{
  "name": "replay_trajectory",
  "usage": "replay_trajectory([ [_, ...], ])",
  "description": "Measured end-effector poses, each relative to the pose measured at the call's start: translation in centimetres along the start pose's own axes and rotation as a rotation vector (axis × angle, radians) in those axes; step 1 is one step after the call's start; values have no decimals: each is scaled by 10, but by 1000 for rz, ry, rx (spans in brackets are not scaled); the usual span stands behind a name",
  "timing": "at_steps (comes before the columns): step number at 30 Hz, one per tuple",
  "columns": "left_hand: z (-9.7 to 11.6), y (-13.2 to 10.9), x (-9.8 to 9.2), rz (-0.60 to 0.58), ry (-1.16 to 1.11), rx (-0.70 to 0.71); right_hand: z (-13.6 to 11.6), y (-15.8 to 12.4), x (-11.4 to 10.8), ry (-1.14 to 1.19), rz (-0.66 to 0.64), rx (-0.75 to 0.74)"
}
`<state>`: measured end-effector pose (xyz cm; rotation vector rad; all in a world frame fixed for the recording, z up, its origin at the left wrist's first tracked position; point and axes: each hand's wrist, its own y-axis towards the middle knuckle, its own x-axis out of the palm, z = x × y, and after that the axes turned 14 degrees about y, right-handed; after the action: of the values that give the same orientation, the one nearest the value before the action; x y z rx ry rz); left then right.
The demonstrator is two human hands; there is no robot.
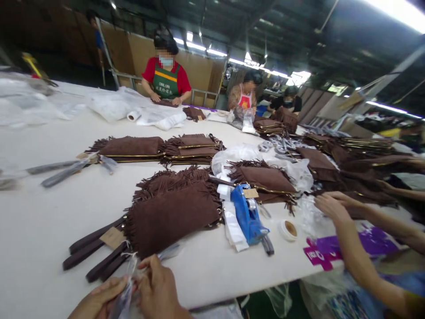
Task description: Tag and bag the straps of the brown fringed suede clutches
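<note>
At the table's near edge, my left hand [99, 297] grips a dark strap in clear plastic wrap [122, 300]. My right hand [158, 285] pinches the upper end of the same wrapped strap, close to a white string. Just beyond my hands lies a brown fringed bag [172, 217], flat on top of other brown bags. Dark wrist straps [96, 239] and a cardboard tag [113, 238] stick out from its left side. Parts of both hands and the strap's lower end are cut off by the frame.
A blue tape dispenser [245, 215] and a tape roll [288, 230] lie to the right. Brown bags [133, 148] form a row behind. A co-worker's hands [332, 206] work at the right; other people stand across the white table [212, 270].
</note>
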<state>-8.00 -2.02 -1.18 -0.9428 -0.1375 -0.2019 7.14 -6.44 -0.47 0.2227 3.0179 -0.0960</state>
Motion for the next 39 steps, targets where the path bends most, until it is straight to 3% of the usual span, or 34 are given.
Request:
replay_trajectory([
  [6,12,-25,24,105,122,212,-5,5,0,-32,-9,-16],
  [12,2,-23,29,261,203,317,0,6,10,-136,-34,-109],
  [18,-15,-13,31,539,602,623,-2,8,18,-245,-19,-181],
  [20,-17,-14,32,590,648,666,-6,10,19,-250,-29,-176],
  [23,-13,-24,34,523,581,594,-10,13,18,-208,-41,-171],
  [27,0,-43,36,240,421,367,-14,20,15,-72,-80,-119],
  [29,4,-46,35,185,388,321,-15,21,7,45,-166,-60],
  [32,4,-37,30,243,412,317,-11,16,-24,164,-216,23],
  [35,1,-20,19,325,525,347,3,8,-71,200,31,109],
  [37,-2,-12,13,368,627,401,12,4,-97,330,222,259],
  [39,-2,-9,8,400,732,473,17,3,-112,532,331,420],
])
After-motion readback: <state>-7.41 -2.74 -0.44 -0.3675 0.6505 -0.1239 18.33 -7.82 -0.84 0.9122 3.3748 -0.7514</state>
